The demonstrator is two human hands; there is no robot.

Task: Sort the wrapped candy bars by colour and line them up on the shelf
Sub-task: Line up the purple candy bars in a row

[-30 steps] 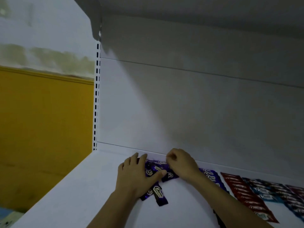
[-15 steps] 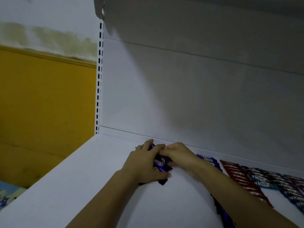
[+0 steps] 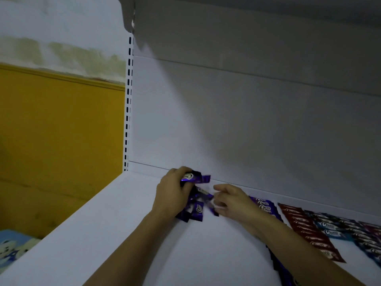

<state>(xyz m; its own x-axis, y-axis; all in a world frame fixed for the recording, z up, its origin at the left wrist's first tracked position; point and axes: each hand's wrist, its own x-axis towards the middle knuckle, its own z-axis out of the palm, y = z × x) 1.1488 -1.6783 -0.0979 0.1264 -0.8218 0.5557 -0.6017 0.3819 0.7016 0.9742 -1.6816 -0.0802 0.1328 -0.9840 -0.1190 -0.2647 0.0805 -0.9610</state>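
On the white shelf, my left hand grips a bunch of purple candy bars, lifted a little off the board near the back wall. My right hand is just right of the bunch, its fingertips pinching one loose purple bar. Behind my right wrist runs a lined-up row of purple bars. Further right lie a red row, a blue row and a dark purple row.
The shelf's back panel rises right behind the bars, with an upper shelf overhead. A slotted upright marks the left end. Beyond it are a yellow wall and a blue patterned cloth below.
My left hand has gathered the scattered purple bars into a bunch and raised them. My right hand has pulled away to the right and now takes a single bar.
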